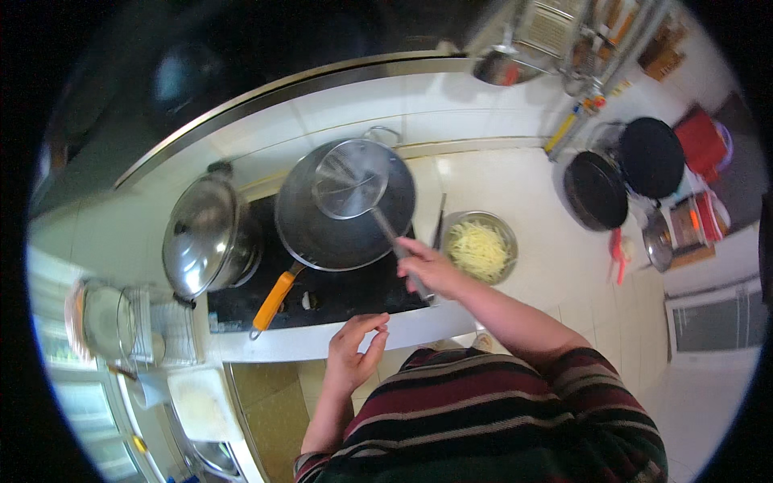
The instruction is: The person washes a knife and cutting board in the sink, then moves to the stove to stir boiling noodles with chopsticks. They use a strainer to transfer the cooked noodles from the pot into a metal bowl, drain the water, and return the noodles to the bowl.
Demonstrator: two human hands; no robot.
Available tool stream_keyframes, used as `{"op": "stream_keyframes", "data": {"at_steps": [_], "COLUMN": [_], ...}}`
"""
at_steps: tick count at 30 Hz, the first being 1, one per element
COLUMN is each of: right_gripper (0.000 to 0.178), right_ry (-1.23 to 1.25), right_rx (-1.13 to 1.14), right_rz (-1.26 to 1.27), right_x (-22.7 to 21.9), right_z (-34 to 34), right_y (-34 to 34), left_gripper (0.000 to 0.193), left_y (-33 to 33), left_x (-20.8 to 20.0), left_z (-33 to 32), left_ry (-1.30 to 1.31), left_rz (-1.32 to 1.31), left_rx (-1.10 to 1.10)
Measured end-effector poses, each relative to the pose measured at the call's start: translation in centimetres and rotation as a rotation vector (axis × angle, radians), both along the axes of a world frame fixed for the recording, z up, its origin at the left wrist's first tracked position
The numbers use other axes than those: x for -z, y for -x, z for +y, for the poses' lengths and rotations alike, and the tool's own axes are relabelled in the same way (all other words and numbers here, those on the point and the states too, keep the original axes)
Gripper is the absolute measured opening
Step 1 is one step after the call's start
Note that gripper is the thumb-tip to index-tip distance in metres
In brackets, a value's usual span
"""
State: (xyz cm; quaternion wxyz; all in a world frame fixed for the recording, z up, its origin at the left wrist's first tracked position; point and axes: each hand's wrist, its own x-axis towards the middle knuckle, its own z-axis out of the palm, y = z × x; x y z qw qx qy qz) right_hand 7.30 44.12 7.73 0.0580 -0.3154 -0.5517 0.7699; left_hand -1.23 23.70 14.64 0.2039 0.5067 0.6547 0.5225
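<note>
My right hand (pixel 427 270) is wrapped round the handle of a round metal skimmer (pixel 352 181). The skimmer's wide head is over the dark wok (pixel 322 237), which sits on the black cooktop with its orange handle (pixel 274 304) toward me. Whether the skimmer touches the wok I cannot tell. My left hand (pixel 354 346) hovers in front of the counter edge, fingers loosely curved, thumb apart, and nothing in it. Just beyond my right hand, a metal bowl (pixel 514 249) holds pale shredded vegetable (pixel 477 249).
A lidded steel pot (pixel 205 241) stands left of the wok. Dark chopsticks (pixel 440 221) lie beside the bowl. Black pans (pixel 596 191) lean at the right. A dish rack (pixel 171 326) and a cutting board (pixel 201 402) are at the left. A range hood edge (pixel 290 88) runs above.
</note>
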Motion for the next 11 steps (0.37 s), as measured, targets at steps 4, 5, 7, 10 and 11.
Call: {"op": "stream_keyframes", "data": {"at_steps": [4,5,7,10,11], "right_gripper": [0.057,0.057,0.058,0.066,0.067], "right_ry": [0.173,0.160,0.080,-0.610,-0.696], "right_rx": [-0.039,-0.056,-0.108,-0.188,-0.290], "right_rz": [0.116,0.122,0.106,0.106,0.088], "right_x": [1.3,1.3,1.1,6.8,6.8], "right_z": [-2.3,-2.6,-3.1,-3.0,-2.6], "right_y": [1.5,1.7,1.8,1.8,1.4], "left_gripper": [0.027,0.026,0.026,0.028,0.028], "left_y": [-0.5,-0.7,-1.0,-2.4,-2.5], "left_x": [-1.8,-2.3,-2.4,-3.3,-3.3], "left_z": [1.6,2.0,2.7,4.5,4.9], "left_ry": [-0.034,-0.040,-0.052,-0.051,-0.053], "left_rz": [0.063,0.072,0.062,0.105,0.111], "left_rx": [0.102,0.125,0.171,0.319,0.344]}}
